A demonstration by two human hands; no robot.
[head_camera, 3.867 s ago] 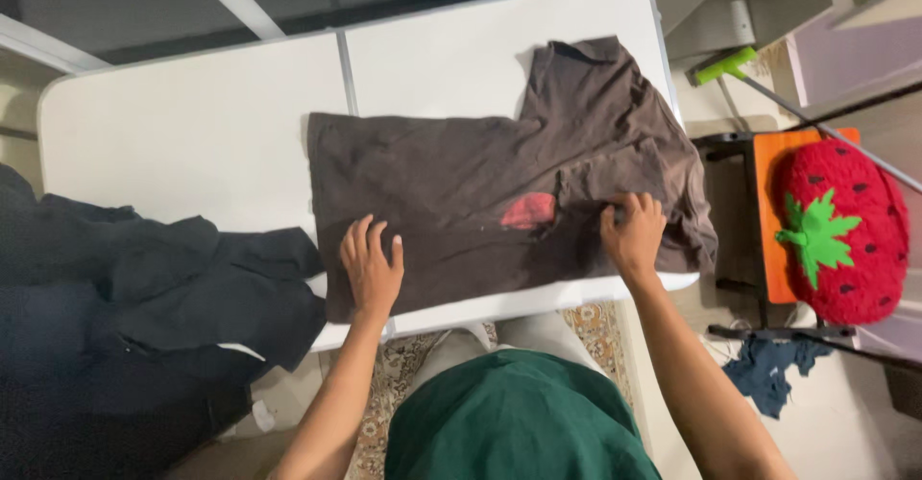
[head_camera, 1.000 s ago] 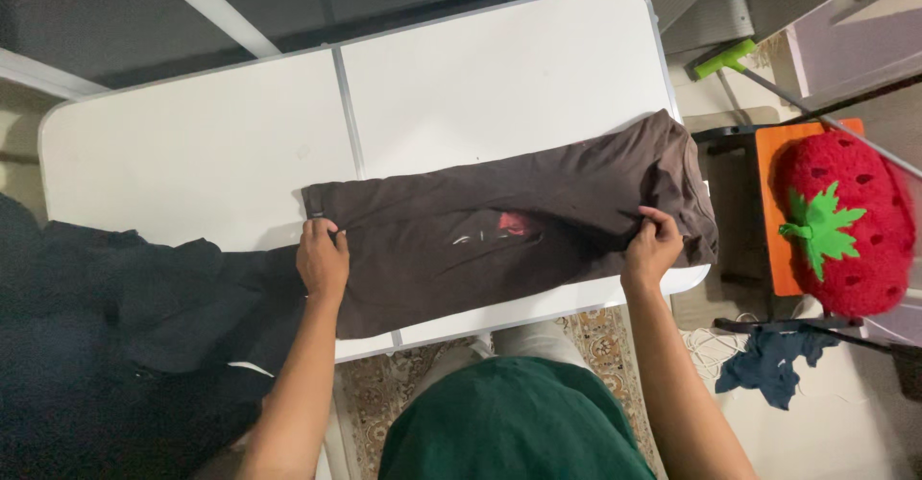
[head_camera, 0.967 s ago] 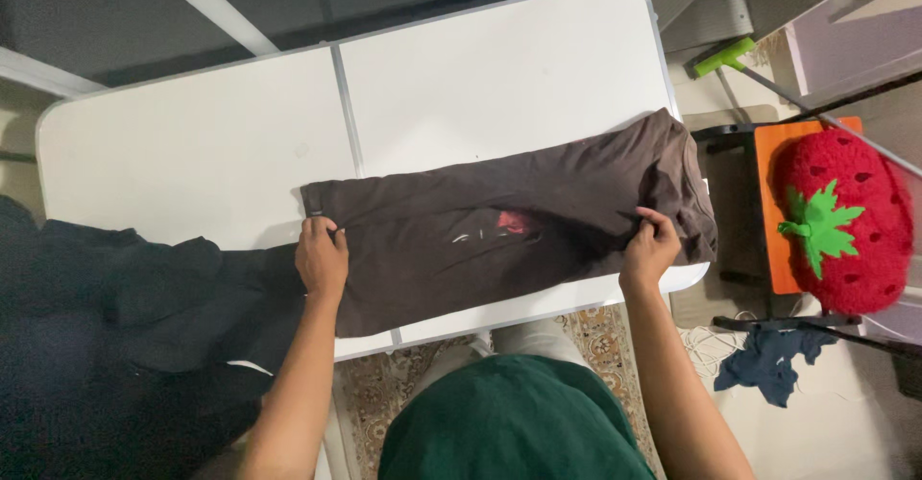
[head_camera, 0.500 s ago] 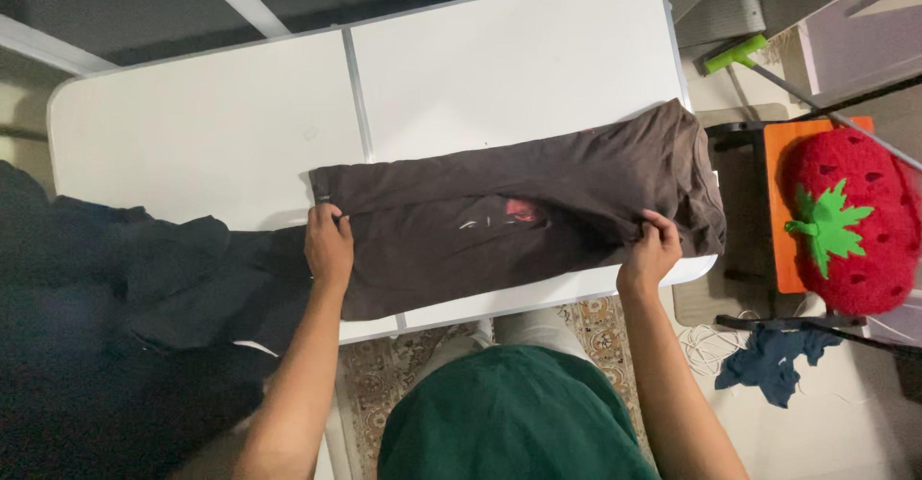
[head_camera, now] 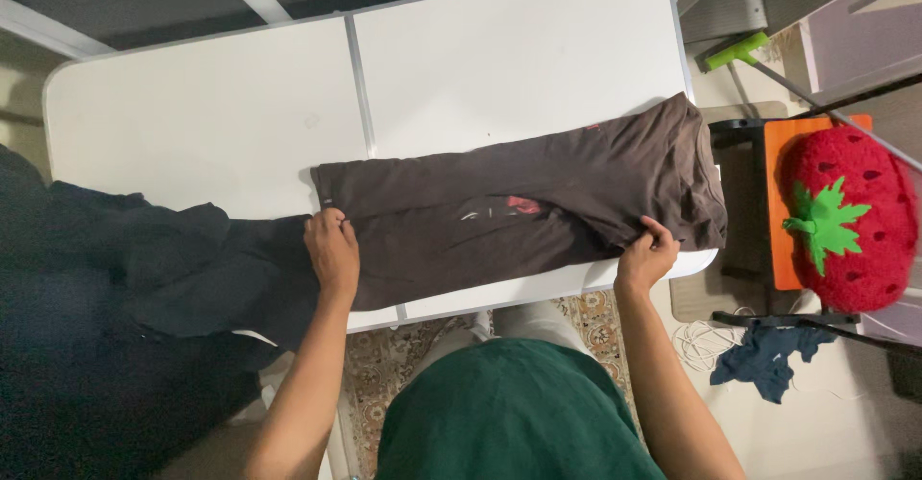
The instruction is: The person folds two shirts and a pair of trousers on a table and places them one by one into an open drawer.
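Observation:
A dark brown T-shirt (head_camera: 538, 197) lies folded into a long band across the near half of the white folding table (head_camera: 461, 77). A small red and white print peeks out of the fold near its middle. My left hand (head_camera: 332, 252) grips the shirt's left end at the folded edge. My right hand (head_camera: 646, 254) pinches the folded edge at the shirt's right end, close to the table's near right corner.
A heap of dark navy clothes (head_camera: 144, 278) hangs over the table's left end. To the right stands an orange stool (head_camera: 783, 211) with a red strawberry-shaped cushion (head_camera: 845, 221). A green-headed mop (head_camera: 740, 53) leans behind it. A blue rag (head_camera: 764, 365) lies on the floor.
The far half of the shirt, sleeves included, has been folded toward me into a long band. Both hands have since drawn the folded edge further toward the near table edge.

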